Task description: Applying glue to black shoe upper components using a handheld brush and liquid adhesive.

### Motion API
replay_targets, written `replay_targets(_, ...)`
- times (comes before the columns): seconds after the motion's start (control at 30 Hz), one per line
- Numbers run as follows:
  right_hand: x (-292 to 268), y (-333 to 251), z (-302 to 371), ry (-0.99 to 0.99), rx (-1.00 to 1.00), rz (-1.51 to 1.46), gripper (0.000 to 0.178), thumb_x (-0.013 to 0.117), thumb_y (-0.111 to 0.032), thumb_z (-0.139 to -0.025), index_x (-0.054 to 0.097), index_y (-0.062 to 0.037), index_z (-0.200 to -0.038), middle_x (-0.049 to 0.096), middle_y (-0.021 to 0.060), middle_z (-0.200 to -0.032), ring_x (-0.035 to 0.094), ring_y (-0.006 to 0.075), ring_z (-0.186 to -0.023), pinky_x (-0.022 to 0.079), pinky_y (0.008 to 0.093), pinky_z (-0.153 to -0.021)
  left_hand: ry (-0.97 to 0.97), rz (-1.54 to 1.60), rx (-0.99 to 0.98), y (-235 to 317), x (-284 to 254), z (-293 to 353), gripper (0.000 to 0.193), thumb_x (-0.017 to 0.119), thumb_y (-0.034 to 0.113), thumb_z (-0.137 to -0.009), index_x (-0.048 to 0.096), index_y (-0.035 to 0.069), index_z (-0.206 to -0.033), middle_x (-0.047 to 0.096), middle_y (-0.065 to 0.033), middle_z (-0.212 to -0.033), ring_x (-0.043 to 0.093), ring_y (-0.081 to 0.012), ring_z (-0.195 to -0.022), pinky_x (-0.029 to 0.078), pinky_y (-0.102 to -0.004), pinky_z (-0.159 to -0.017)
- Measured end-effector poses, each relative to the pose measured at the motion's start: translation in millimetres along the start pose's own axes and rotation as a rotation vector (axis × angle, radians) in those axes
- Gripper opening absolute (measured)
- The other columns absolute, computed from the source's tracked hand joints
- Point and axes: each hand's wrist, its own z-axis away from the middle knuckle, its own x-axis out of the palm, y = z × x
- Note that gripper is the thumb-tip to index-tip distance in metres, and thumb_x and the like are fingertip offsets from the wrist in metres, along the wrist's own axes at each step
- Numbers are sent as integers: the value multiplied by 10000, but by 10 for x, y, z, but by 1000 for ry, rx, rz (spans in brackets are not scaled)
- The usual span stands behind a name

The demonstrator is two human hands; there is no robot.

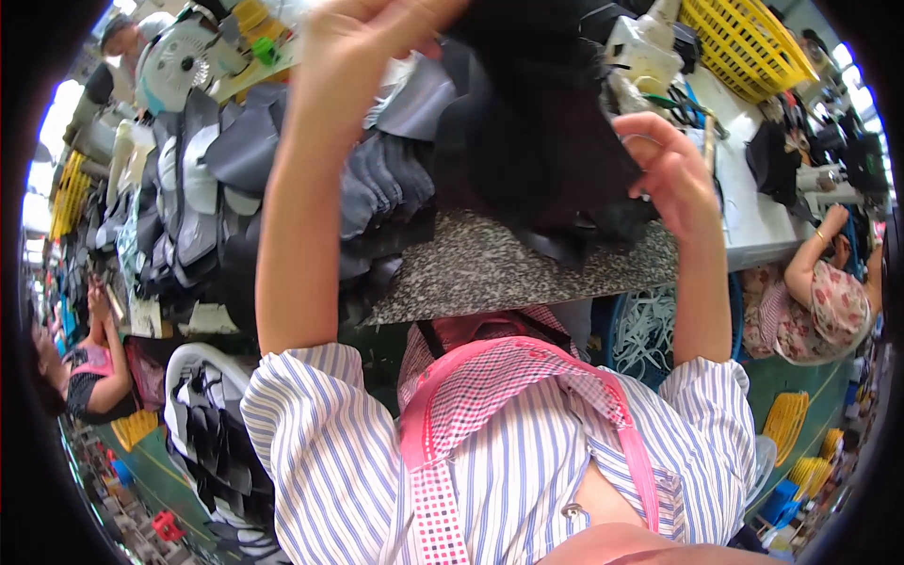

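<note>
A large, limp black piece of sheet material [551,132] hangs over the speckled tabletop [471,264] in front of me. My left hand [381,33] is raised at the upper edge of the view, its fingers closed at the piece's upper left; the fingertips are partly cut off. At the piece's right edge is my right hand [673,174], with fingers bent and thumb against the black material. Just left of the piece lie overlapping stacks of grey and black cut pieces [386,179]. Motion slightly blurs both hands.
A white machine [645,52] and a yellow basket [749,42] stand at the back right. Below the table edge, a blue bin [617,330] holds white strips. A white basket [202,353] of cut pieces stands left. Co-workers sit on both sides.
</note>
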Motion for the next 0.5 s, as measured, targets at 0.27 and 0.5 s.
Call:
replay_targets(0.27,-218,144,43,28,23,-56,428,522,-341,-799,462,-5,-1056,581,98,-860,516,105,-712,382,184,-600,360,-680,238,400,-1484,-67,244,582,205,-765,580,9,-910,572,-33,-721,524,-86,-612,408,-166,-605)
replay_targets(0.5,-238,206,52,36,16,-25,363,536,-315,-797,496,-16,-998,584,85,-817,513,93,-690,382,187,-606,528,-1541,258,-438,-1516,84,147,550,140,-658,618,110,-785,568,-93,-786,553,-255,-682,444,-356,-627)
